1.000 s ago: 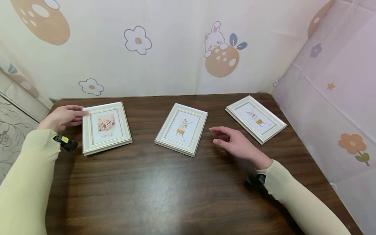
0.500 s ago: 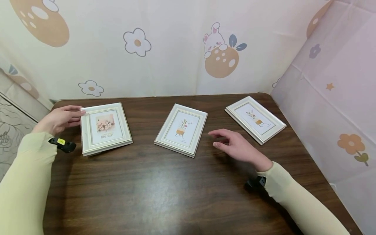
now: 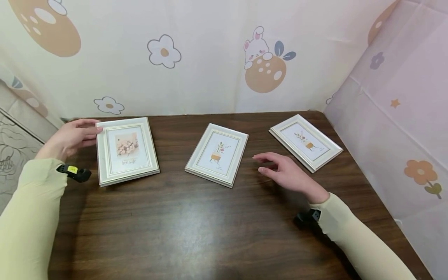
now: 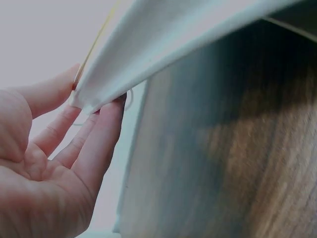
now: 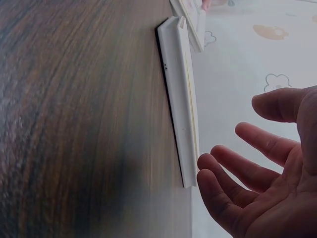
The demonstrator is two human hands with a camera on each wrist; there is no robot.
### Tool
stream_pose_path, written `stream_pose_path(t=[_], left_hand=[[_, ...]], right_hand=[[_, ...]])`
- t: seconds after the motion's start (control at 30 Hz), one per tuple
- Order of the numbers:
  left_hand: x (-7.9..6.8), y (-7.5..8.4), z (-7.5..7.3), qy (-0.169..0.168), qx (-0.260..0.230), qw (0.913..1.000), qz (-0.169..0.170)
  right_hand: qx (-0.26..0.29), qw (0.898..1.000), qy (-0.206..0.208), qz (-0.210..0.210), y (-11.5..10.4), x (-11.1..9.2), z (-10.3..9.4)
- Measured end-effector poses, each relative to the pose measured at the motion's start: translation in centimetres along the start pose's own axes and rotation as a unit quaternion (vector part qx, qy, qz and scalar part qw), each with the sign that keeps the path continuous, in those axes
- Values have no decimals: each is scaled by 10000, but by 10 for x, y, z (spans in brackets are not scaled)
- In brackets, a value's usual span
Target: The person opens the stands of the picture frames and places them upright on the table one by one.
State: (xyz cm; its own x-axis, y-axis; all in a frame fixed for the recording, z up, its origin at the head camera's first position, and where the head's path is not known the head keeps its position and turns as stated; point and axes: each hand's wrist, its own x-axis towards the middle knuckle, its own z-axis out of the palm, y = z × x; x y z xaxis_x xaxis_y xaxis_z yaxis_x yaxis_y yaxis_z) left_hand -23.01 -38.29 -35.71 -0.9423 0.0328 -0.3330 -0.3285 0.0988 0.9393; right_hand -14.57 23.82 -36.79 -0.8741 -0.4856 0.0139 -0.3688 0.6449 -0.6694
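At the far left of the brown table [image 3: 196,229], the person's left hand [image 3: 74,136] pinches the outer edge of a white picture frame [image 3: 128,149] with a print of pale flowers above gold lettering. From the head, only the thumb on the face of the frame and the backs of the fingers show; the left wrist view adds the underside of that grip, thumb on the upper face and bent fingers beneath the rim, and it shows the held edge standing clear of the wood. Whether the opposite side touches the table, I cannot tell. Near the table's middle lies a second frame [image 3: 217,155], and at the back right a third frame [image 3: 306,143], turned at a slant; both carry a print of a plant in an orange pot on legs, a detail that the head view alone gives. Between these two, the right hand [image 3: 288,173] hovers above the wood, fingers loosely bent and slightly apart, grasping nothing. Its palm, turned away from the head camera, shows in the right wrist view, along with the second frame edge-on, flat on the table, its dark backing visible as a thin line. Beyond it, at the top of that view, come part of the first frame and a bit of the left hand.
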Motion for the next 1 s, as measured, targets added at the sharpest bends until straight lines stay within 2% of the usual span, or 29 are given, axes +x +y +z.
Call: stream_pose_path(t=[0.17, 0.53, 1.0], left_hand=[[-4, 8, 5, -28, -262, 9996, 118], [-16, 16, 14, 70, -401, 9980, 476], [-30, 22, 21, 178, -1217, 9875, 982]], right_hand=[[-20, 10000, 5, -44, 0, 0, -1], [-65, 9998, 124, -150, 2, 0, -4], [95, 9992, 366, -149, 1, 2, -7]])
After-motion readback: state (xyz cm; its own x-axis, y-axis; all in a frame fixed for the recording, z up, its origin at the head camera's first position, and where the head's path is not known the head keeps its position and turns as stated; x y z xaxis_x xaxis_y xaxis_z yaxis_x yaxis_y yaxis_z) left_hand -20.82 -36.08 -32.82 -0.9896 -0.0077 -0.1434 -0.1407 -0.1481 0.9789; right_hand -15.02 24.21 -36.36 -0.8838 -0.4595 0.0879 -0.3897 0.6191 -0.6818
